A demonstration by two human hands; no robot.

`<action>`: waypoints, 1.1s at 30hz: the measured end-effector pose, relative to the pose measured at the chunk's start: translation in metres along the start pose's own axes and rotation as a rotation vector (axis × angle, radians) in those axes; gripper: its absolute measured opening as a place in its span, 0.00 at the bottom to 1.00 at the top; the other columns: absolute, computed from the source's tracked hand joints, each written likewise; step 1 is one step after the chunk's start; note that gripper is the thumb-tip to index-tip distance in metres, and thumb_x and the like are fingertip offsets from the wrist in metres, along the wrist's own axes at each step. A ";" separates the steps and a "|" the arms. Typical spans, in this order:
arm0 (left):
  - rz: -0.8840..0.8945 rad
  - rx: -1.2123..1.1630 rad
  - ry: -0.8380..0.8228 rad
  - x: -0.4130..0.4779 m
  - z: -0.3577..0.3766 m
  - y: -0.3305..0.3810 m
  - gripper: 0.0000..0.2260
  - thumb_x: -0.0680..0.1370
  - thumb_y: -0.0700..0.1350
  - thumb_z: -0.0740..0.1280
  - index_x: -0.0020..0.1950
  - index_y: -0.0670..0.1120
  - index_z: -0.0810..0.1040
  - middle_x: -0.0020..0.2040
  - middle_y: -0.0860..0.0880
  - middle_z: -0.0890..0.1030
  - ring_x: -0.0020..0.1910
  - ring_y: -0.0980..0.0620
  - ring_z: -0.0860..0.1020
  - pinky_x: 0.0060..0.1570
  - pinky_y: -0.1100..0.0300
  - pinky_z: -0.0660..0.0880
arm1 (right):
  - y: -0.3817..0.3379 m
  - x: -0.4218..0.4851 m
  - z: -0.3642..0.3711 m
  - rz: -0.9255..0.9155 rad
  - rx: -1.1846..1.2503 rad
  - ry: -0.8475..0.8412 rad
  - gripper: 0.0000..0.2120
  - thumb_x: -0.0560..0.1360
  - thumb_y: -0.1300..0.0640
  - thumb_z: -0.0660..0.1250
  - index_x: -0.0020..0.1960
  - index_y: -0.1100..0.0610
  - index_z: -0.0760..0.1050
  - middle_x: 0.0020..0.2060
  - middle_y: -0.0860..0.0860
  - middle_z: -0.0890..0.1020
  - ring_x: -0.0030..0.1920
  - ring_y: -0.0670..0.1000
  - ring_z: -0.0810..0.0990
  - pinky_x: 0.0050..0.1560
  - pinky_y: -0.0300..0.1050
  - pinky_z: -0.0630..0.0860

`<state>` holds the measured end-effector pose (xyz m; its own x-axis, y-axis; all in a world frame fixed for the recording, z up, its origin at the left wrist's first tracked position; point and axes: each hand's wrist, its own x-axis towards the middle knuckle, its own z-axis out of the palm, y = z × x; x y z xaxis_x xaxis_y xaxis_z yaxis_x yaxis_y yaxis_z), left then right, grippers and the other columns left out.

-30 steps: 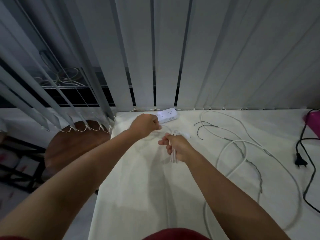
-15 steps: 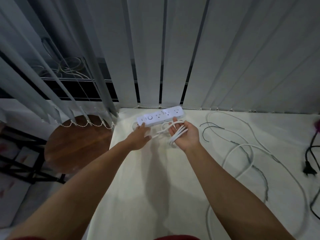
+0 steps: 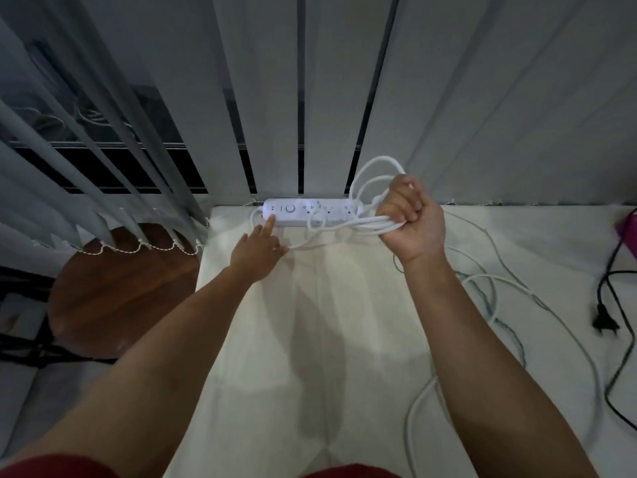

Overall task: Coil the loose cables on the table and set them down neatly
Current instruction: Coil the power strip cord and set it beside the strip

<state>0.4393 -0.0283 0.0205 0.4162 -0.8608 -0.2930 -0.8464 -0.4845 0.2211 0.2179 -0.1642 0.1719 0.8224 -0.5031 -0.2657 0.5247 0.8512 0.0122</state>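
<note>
At the far left edge of the scene a round wooden stool (image 3: 117, 291) stands beside the counter (image 3: 310, 339), untouched. Moving in, the left hand (image 3: 258, 251) has slid forward since half a second ago — it was hovering loosely near the power strip (image 3: 310, 212) and now one extended finger touches the strip's near left corner, the other fingers relaxed and grasping nothing; it looks to be nudging or steadying the strip against the blinds (image 3: 344, 98), though the dim light makes the contact hard to confirm. The strip itself has ended up square along the back edge of the counter. To its right, the right hand (image 3: 412, 217) has turned and risen: a moment ago it lay palm up with the white cord (image 3: 365, 224) draped across it, and now it is clenched around the gathered loops, wrist cocked back, forearm lifted off the counter, the loops fanning up above the knuckles. That suggests this cord's coil is nearly finished and ready to be laid beside the strip. Further right the work remains — a long loose white cable (image 3: 489, 294) sprawls across the counter, and a black cable (image 3: 617, 339) with its plug lies near the right edge.
</note>
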 end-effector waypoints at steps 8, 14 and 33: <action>-0.160 0.121 0.058 0.007 -0.012 0.018 0.23 0.80 0.58 0.54 0.69 0.48 0.71 0.71 0.51 0.71 0.56 0.48 0.77 0.63 0.50 0.67 | -0.028 -0.065 0.055 0.212 -0.230 -0.202 0.10 0.81 0.56 0.52 0.47 0.60 0.66 0.23 0.45 0.59 0.21 0.41 0.54 0.25 0.35 0.53; -0.187 0.223 0.106 0.006 -0.018 0.040 0.20 0.81 0.55 0.54 0.61 0.44 0.78 0.73 0.46 0.67 0.62 0.42 0.72 0.56 0.50 0.68 | -0.017 -0.076 0.054 0.425 -0.284 -0.245 0.16 0.81 0.51 0.53 0.44 0.62 0.69 0.21 0.43 0.55 0.20 0.42 0.52 0.23 0.36 0.51; -0.192 0.194 -0.005 0.024 -0.055 0.039 0.18 0.79 0.55 0.62 0.58 0.42 0.77 0.57 0.44 0.79 0.57 0.44 0.78 0.51 0.54 0.74 | 0.073 -0.056 -0.052 0.485 -2.203 0.311 0.18 0.81 0.50 0.56 0.37 0.57 0.72 0.28 0.50 0.78 0.30 0.51 0.74 0.28 0.39 0.67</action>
<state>0.4345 -0.0767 0.0732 0.5736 -0.7551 -0.3175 -0.8004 -0.5991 -0.0210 0.1989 -0.0666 0.1379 0.6089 -0.4309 -0.6660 -0.7881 -0.2327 -0.5699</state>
